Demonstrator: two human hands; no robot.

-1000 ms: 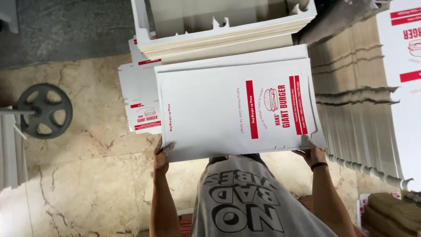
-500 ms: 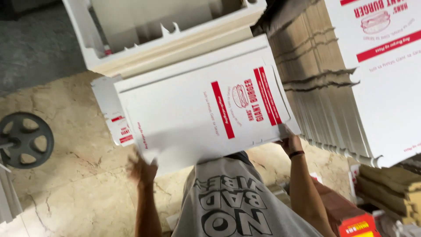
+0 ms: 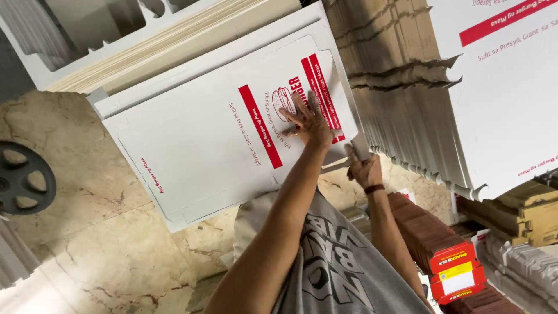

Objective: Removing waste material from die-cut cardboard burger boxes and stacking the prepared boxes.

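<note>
A flat white carton sheet [image 3: 197, 145] with red stripes and a burger drawing lies on top of a low stack of like sheets in front of me. My left hand [image 3: 309, 121] rests flat on its printed right part, fingers spread, the arm crossing over my grey printed shirt [image 3: 331, 261]. My right hand [image 3: 363, 167] is closed on the sheet's near right corner, where a flap sticks out. A dark band circles that wrist.
More flat white cartons [image 3: 174, 46] are piled behind. Stacked brown cardboard edges [image 3: 395, 75] and large white printed sheets [image 3: 505, 87] stand at the right. Red-orange boxes [image 3: 447, 261] lie low right. A black wheel [image 3: 23, 180] sits on the marble floor [image 3: 87, 244].
My left hand left the sheet's near left corner and swung across to press on its printed right part. My right hand stayed at the near right corner. The view shifted closer.
</note>
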